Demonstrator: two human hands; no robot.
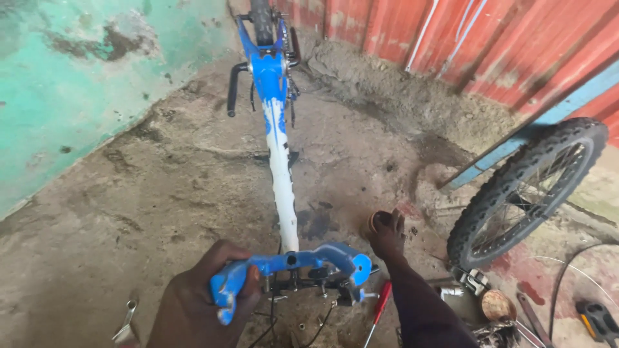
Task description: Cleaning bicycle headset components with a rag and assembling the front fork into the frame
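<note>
Gripped at its near blue fork end, an upturned bicycle frame [282,174] stretched away over the dirt floor [161,193].

The left hand [200,299] had its fingers clamped round the left arm of the frame's rear fork [290,264], nearest the camera. The right hand [387,235] reached further out to a small brown round container [377,221] on the ground, fingers curled on its rim. A red-handled screwdriver [382,301] lay just beside that forearm. A loose wheel [525,190] leaned at the right against the red corrugated wall [516,45]; a black pedal [596,319] lay near it.
</note>
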